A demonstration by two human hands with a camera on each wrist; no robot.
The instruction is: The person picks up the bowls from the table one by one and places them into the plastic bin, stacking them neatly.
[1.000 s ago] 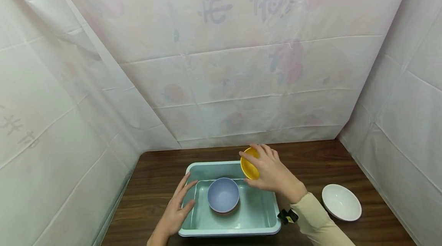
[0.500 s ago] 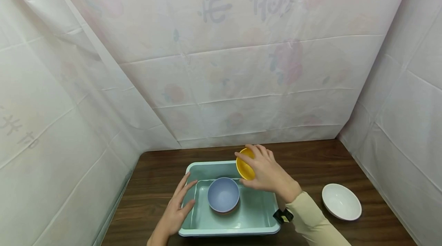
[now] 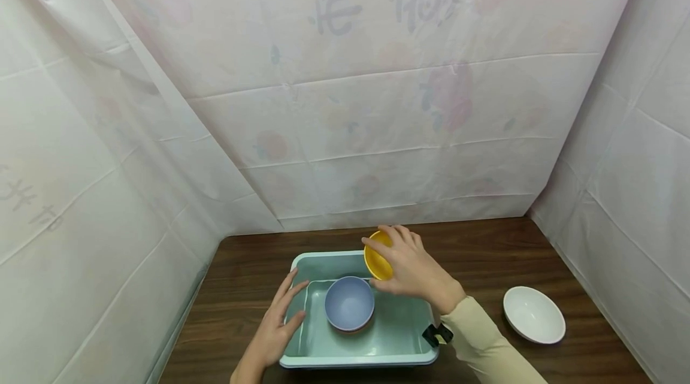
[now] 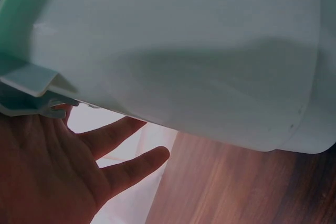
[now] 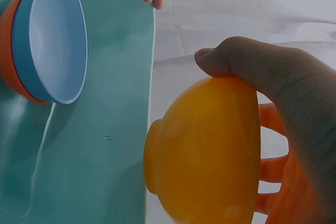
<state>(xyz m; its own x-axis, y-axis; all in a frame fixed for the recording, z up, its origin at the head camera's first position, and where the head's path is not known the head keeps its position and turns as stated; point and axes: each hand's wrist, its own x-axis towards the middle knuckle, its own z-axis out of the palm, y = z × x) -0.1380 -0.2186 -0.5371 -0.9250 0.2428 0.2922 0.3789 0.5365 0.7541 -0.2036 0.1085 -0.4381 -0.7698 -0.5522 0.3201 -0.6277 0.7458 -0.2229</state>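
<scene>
My right hand grips a yellow bowl by its rim, tilted on its side above the back right part of a pale green tub. In the right wrist view the yellow bowl shows its rounded outside and foot. Inside the tub a blue bowl sits nested in an orange bowl. At the tub's left side is my left hand, fingers spread and extended against the rim. The left wrist view shows that hand beside the tub's outer wall.
A white bowl rests on the dark wooden table to the right of the tub. White printed sheets hang behind the table and along both sides.
My right hand has carried the yellow bowl a little to the left over the tub. The left hand and the other bowls stay where they were.
</scene>
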